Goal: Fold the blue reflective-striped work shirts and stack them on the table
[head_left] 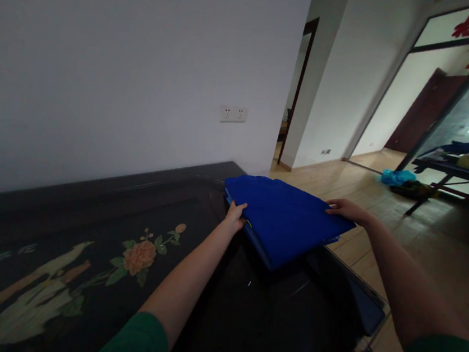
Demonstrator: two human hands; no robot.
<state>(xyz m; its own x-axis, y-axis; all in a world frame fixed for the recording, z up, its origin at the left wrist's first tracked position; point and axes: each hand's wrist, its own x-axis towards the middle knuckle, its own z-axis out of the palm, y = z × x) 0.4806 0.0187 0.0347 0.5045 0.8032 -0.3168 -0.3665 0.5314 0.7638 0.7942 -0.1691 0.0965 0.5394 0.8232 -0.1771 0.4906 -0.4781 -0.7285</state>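
Note:
A folded stack of blue cloth is over the far right part of a dark, glossy surface. My left hand grips its left edge, thumb on top and the other fingers hidden beneath. At its right edge, my right hand has its fingertips on top, the thumb side out of sight below. The cloth lies fairly flat, with a corner pointing toward me. Whether it rests on the surface or is slightly raised, I cannot tell.
Painted flowers and a bird decorate the dark surface at left. Behind stands a pale wall with two sockets. At right, a cluttered table stands on the wooden floor, near a light-blue bag.

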